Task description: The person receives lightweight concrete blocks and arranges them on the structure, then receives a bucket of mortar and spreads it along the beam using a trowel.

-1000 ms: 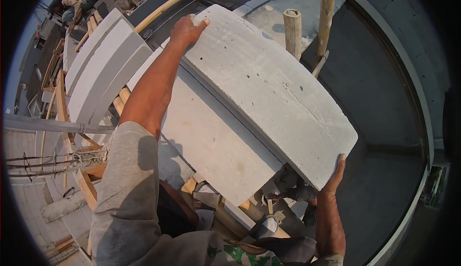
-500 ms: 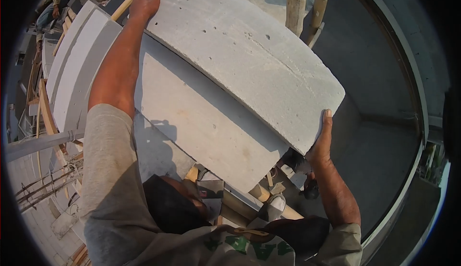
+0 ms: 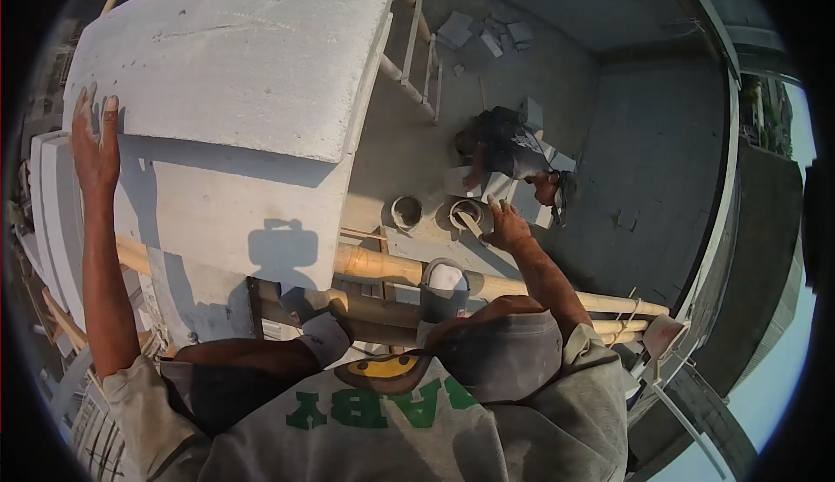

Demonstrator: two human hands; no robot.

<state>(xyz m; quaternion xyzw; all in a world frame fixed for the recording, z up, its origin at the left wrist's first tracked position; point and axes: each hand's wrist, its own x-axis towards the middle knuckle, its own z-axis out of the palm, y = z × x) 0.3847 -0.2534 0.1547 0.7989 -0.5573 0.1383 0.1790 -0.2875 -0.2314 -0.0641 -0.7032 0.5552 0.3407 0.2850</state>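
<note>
A pale grey lightweight concrete block [image 3: 235, 56] lies on top of another flat block [image 3: 217, 212]. Against its left front corner rests my left hand [image 3: 97, 138], fingers upright and apart, not wrapped round it. My right hand [image 3: 509, 225] is off the block, reaching out over the lower floor with its fingers apart and nothing visible in them. Below and beside it, from my viewpoint, are a bucket [image 3: 464, 212] with a flat stick-like piece in it and a second bucket [image 3: 406, 212].
Bamboo poles [image 3: 496, 286] run under my feet. On the lower floor a co-worker [image 3: 513, 151] bends among blocks. A ladder [image 3: 413, 56] leans beyond the stack, near broken block pieces [image 3: 487, 34]. More blocks [image 3: 56, 221] stand at left.
The top block, earlier gripped by both hands, now lies on the lower block. My right hand has let go and moved away; my view has turned right.
</note>
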